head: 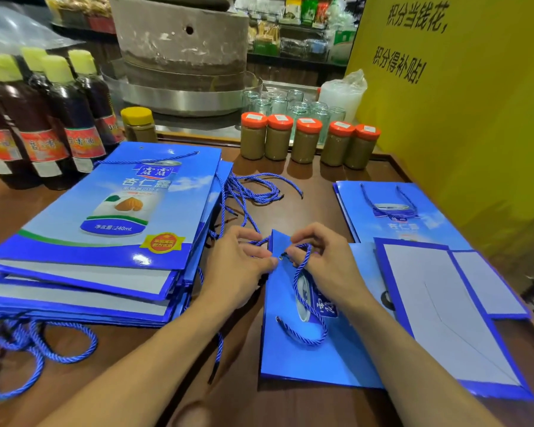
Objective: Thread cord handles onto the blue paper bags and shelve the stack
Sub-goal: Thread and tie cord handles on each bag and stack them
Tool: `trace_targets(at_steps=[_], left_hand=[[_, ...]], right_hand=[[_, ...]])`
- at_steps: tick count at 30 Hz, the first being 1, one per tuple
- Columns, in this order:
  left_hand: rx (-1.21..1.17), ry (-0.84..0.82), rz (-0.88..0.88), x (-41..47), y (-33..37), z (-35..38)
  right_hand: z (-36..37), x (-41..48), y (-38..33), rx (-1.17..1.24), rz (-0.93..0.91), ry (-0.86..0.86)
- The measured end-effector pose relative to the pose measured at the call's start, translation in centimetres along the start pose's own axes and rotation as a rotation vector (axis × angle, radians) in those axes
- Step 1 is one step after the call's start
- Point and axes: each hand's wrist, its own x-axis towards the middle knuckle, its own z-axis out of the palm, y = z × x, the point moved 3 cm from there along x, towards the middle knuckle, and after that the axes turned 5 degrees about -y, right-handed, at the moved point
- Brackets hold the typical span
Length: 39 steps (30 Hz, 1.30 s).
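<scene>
Here, at the lower centre of the frame, a blue bag (305,362) lies on the bench (315,183) with its top corner lifted toward the hands. The left hand (238,261) pinches that raised edge, its fingers curled round it just beside the eyelet. The right hand (324,257) has its fingers clamped on the end of a cord (313,342) right at the eyelet. The rest of the cord loops down over the bag's face, and its other end lies near the bag's left edge. At the left a stack (105,217) of bags sits on the bench, with cord handles trailing off its near edge. A tangle of loose cords (253,189) lies just above the hands. At the right lie other bags (407,211), one with its white side up, and jars (305,140) with orange lids stand in a row at the upper centre.
</scene>
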Motion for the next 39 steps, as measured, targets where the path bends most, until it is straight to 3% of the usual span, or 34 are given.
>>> trace_targets(at_steps=[11,15,18,21,26,30,39], left_hand=[[-0.091,0.041,-0.007,-1.0,0.8,-0.3],[-0.290,-0.021,-0.088,-1.7,1.1,-0.1],[-0.340,-0.065,-0.146,-2.2,1.4,0.5],[-0.361,-0.070,-0.133,-2.6,1.7,0.6],[-0.386,-0.109,-0.159,-2.6,1.8,0.5],[-0.275,-0.150,-0.133,-2.6,1.4,0.7],[0.303,-0.084,0.130,-2.1,1.4,1.2]], right_hand=[[0.4,0.0,0.3,-0.066,-0.054,-0.042],[0.4,-0.2,0.3,-0.072,-0.050,-0.022],[0.1,-0.3,0.2,-0.026,-0.064,-0.075],[-0.1,-0.3,-0.2,-0.128,-0.129,-0.136],[-0.7,-0.4,-0.4,-0.073,-0.038,-0.245],[-0.7,-0.4,-0.5,-0.149,-0.034,-0.266],[-1.1,-0.2,0.0,-0.114,-0.025,-0.261]])
